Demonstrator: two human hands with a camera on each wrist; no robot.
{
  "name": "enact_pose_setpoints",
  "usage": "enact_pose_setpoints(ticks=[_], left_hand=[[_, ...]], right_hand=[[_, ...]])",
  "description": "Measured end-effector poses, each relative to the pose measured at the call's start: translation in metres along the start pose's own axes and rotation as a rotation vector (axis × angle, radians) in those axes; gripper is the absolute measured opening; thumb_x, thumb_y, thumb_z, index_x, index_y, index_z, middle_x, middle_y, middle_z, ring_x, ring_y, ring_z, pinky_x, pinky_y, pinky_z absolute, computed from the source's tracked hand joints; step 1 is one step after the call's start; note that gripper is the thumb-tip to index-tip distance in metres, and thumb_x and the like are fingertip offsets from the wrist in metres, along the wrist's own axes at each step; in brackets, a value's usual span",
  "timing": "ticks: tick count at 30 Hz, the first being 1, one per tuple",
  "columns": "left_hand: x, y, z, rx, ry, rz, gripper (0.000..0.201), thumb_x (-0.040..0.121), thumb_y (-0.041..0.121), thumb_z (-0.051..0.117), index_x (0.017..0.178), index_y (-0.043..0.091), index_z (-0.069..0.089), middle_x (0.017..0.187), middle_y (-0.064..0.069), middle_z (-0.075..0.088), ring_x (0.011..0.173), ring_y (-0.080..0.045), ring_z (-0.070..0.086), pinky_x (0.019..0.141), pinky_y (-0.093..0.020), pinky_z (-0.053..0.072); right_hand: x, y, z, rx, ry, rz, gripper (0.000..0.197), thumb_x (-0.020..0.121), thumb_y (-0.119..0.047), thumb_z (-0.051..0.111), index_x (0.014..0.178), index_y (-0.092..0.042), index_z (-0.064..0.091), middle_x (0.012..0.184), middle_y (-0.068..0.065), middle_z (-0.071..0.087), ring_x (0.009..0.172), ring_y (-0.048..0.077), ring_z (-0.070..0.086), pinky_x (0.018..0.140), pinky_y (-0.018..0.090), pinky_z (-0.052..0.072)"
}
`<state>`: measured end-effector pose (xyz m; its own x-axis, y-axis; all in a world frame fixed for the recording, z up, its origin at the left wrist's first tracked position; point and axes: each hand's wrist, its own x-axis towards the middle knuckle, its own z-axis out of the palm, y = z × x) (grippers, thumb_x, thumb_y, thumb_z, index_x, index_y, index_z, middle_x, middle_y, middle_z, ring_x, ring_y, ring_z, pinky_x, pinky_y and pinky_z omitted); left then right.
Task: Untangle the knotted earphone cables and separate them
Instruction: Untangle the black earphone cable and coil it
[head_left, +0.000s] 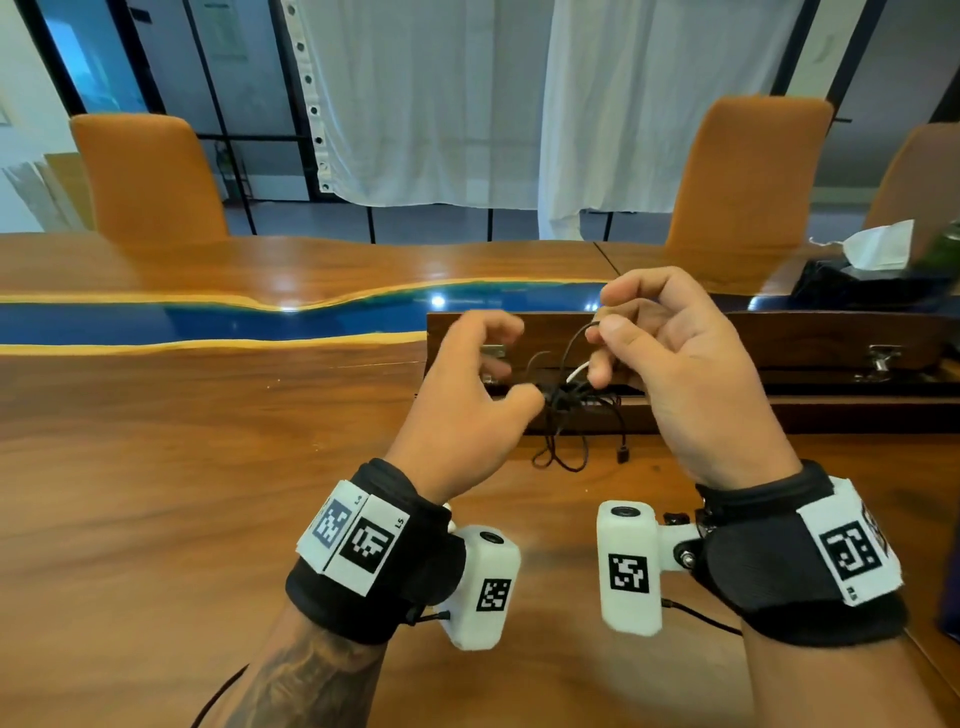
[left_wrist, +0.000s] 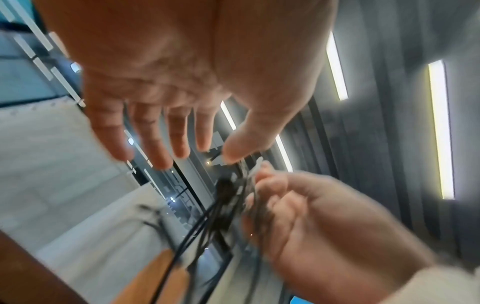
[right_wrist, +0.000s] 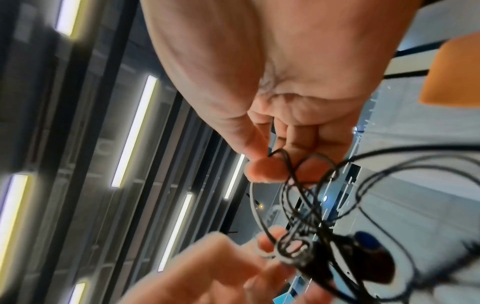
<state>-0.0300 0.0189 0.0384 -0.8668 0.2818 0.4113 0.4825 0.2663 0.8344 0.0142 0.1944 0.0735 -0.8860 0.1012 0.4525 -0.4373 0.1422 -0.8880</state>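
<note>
The right hand (head_left: 691, 374) has a loop of the black earphone cable (head_left: 574, 343) pinched between thumb and fingertip, its other fingers curled in beneath. From that pinch the strand runs down into the knot (head_left: 563, 397), a tight dark clump held up in the air between the 2 hands, with a short white cable (head_left: 577, 372) poking out of it. The left hand (head_left: 470, 395) is spread and relaxed, fingers mostly straight, the thumb tip touching the side of the knot; whether it actually grips anything, I cannot tell. Below the knot loose black strands hang down, and a loop and a small plug (head_left: 622, 455) lie on the wooden table (head_left: 182, 467). Just behind the hands sits a dark wooden box (head_left: 831, 338) with metal latches. 2 orange chairs (head_left: 150, 176) stand at the far side.
</note>
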Motion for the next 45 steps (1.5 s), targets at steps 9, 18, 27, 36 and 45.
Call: enact_pose_setpoints(ticks=[9,18,27,36,45], left_hand=[[-0.001,0.001,-0.004,0.133,0.099,0.131,0.008,0.091,0.019,0.068,0.083,0.021,0.065,0.076,0.006,0.063,0.069,-0.004,0.057,0.064,-0.019,0.048],[0.003,0.017,-0.004,-0.533,0.276,0.034,0.012,0.095,0.0,0.054,0.094,0.012,0.053,0.06,0.002,0.06,0.063,-0.022,0.061,0.081,-0.047,0.059],[0.007,-0.007,-0.009,-0.195,0.242,-0.087,0.013,0.098,0.01,0.059,0.089,0.019,0.059,0.057,0.008,0.048,0.053,-0.009,0.047,0.075,-0.034,0.052],[0.009,-0.017,-0.028,0.096,0.257,-0.122,0.014,0.091,0.025,0.072,0.088,0.018,0.06,0.076,0.001,0.066,0.069,-0.012,0.062,0.063,-0.027,0.052],[0.011,-0.012,-0.025,-0.458,0.341,-0.168,0.009,0.097,0.018,0.064,0.097,0.009,0.064,0.062,-0.001,0.05,0.057,-0.014,0.048,0.049,-0.026,0.052]], right_hand=[[-0.005,-0.003,0.002,-0.055,-0.074,-0.039,0.03,0.088,0.009,0.065,0.108,-0.015,0.065,0.098,0.012,0.069,0.083,0.024,0.067,0.076,0.03,0.06],[0.003,0.02,0.005,-0.415,0.134,-0.1,0.018,0.094,-0.006,0.066,0.099,-0.023,0.065,0.081,-0.008,0.059,0.07,0.006,0.057,0.069,0.016,0.049],[0.006,0.015,-0.001,-0.001,0.164,0.075,0.011,0.103,-0.016,0.055,0.104,-0.016,0.066,0.07,-0.004,0.056,0.057,0.007,0.051,0.069,0.034,0.057],[0.01,0.026,-0.02,-0.271,0.229,0.037,0.011,0.1,-0.021,0.062,0.098,-0.011,0.066,0.063,-0.001,0.058,0.057,0.012,0.054,0.066,0.03,0.051],[0.011,0.019,-0.019,0.164,0.186,0.194,0.01,0.101,-0.016,0.056,0.097,-0.012,0.065,0.062,-0.001,0.045,0.054,0.013,0.044,0.066,0.032,0.056]])
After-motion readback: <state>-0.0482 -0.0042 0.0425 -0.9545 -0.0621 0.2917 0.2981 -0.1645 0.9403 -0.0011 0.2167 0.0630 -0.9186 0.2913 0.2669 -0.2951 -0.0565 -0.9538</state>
